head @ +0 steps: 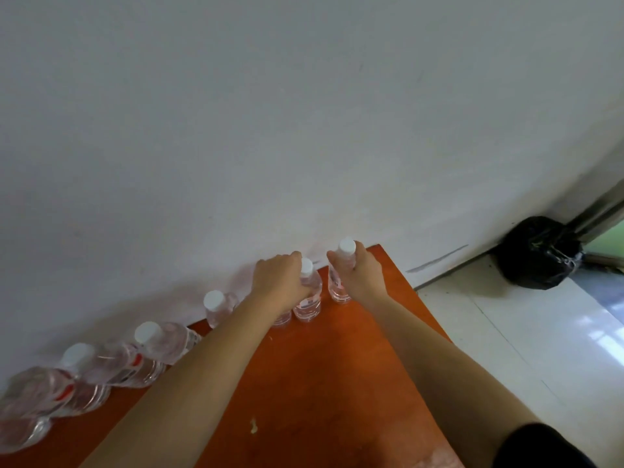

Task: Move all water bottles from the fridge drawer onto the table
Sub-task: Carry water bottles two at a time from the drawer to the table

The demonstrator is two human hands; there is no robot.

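While gripping the end bottle (338, 288) with the right hand (359, 270) and the next bottle (310, 298) with the left hand (278, 276), holding both upright between the hands on the table (337, 366), caps up, long axes vertical, water inside.

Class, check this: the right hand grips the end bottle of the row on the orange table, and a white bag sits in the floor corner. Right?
No: the head view shows the bag is black, not white. The right hand does grip the end bottle on the orange table.
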